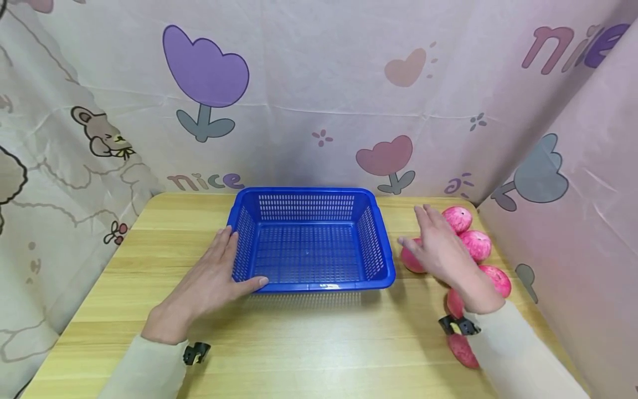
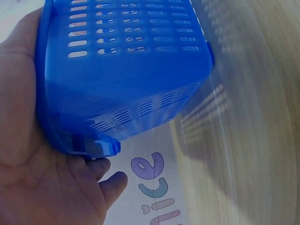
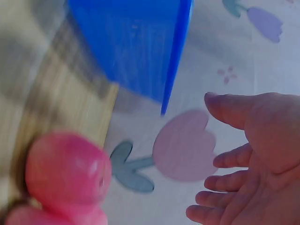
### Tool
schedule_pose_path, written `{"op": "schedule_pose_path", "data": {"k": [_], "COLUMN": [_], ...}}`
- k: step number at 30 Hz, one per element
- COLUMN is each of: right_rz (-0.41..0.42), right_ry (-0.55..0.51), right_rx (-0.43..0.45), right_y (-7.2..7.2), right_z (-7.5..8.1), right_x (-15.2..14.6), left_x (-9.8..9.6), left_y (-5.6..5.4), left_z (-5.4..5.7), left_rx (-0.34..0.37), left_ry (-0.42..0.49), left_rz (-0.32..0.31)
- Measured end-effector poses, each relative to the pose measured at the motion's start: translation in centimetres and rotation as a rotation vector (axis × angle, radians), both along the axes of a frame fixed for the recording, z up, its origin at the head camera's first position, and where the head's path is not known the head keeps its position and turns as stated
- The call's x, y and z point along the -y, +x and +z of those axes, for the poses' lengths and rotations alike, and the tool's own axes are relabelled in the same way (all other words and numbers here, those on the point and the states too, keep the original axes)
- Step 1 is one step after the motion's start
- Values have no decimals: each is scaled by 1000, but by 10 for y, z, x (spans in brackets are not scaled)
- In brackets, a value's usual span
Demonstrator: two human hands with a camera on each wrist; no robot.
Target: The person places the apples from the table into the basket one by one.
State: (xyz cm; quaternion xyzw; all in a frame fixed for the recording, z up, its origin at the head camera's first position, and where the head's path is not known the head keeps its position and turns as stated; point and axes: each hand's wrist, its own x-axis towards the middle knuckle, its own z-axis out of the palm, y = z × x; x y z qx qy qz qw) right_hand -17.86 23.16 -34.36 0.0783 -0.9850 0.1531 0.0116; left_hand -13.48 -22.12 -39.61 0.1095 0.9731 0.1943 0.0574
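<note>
A blue plastic basket (image 1: 309, 286) with slotted walls stands on the table, its inside bare. My left hand (image 1: 206, 282) holds its near left corner, with the thumb on the front rim and the fingers along the left side. The left wrist view shows the palm against the basket's rim (image 2: 41, 79). My right hand (image 1: 446, 249) is raised right of the basket, above several pink, streaked round fruits (image 1: 477, 246). Its fingers are spread and hold nothing. The right wrist view shows a gap between this hand (image 3: 253, 173) and the nearest fruit (image 3: 68, 168). My right forearm partly hides other fruits.
Light wood-grain table (image 1: 319, 343) lies beneath everything. The fruits run along its right side, from the back corner towards the front. A printed cloth (image 1: 309, 83) hangs behind the table and on both sides.
</note>
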Motion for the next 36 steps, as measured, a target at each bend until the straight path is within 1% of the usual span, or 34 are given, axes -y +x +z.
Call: {"op": "schedule_pose_path", "data": {"k": [3,6,10,12,20,26,31,36], "right_rz": [4,-3,-17,-16,-3,5,17,-5], "right_ry": [43,82,117,132,224,227,228,196], "right_rx": [29,96,189,213,209,264,257,278], "right_y": [-11,-19,-23,-23,-26,-28,-32,-37], "right_z": [2,-3,-14,-19,-32,-38,-40,-41], "right_x": [-12,-19,-24,-25,-23,-21,-19,-18], "left_x": [0,1,1,0,1,2,3,3], "left_y": [0,1,0,-1,-1,-2,-3,-4], "left_z": [0,1,0,0,0,-1,-1,0], "left_rx": [-1,0,1,-1,-4,6,4,8], "left_ry": [-1,2,2,-1,-7,-6,-8,-3], "left_rz": [0,2,4,4,6,5,1,4]}}
